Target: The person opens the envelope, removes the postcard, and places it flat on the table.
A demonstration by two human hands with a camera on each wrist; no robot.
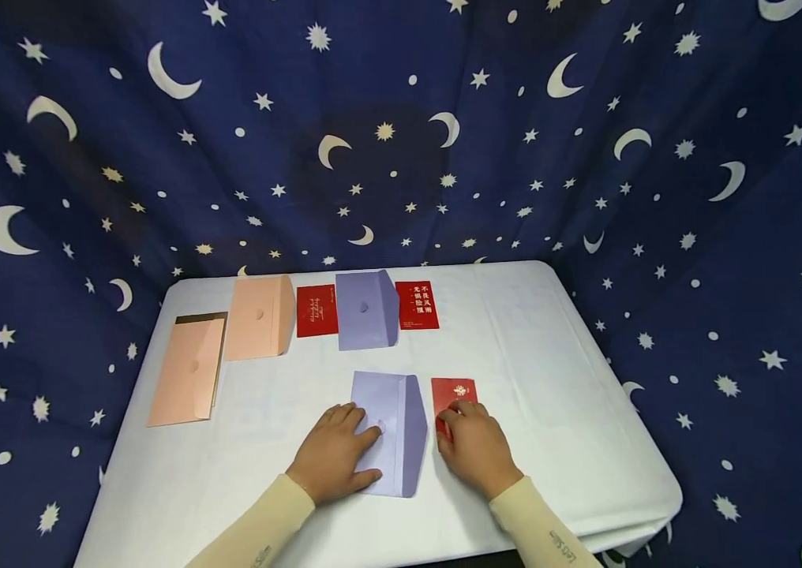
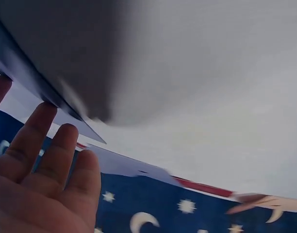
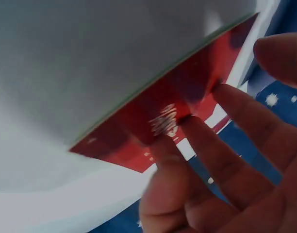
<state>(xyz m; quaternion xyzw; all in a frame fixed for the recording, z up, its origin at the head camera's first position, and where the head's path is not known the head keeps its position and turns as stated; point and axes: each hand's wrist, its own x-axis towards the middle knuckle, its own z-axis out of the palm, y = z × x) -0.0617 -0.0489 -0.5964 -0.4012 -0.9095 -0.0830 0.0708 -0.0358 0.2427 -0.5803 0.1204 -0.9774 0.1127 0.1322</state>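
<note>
A lavender envelope (image 1: 392,450) lies at the front middle of the table, its flap unfolded to the right. My left hand (image 1: 333,454) rests on the envelope's left part with fingers spread. Seen in the left wrist view, the fingertips of the left hand (image 2: 46,179) are at the envelope's surface. To the right of the envelope lies a red card (image 1: 454,392) with a pale printed character. My right hand (image 1: 475,446) covers the card's lower part. In the right wrist view, several fingertips touch the face of the red card (image 3: 139,126), and one finger stands apart from it.
Along the back of the white-covered table (image 1: 550,410) lie a second lavender envelope (image 1: 365,327), a red card (image 1: 317,323) to its left and another red card (image 1: 421,312) to its right. Peach envelopes (image 1: 252,331) lie at the left. A starry blue curtain (image 1: 486,158) hangs behind.
</note>
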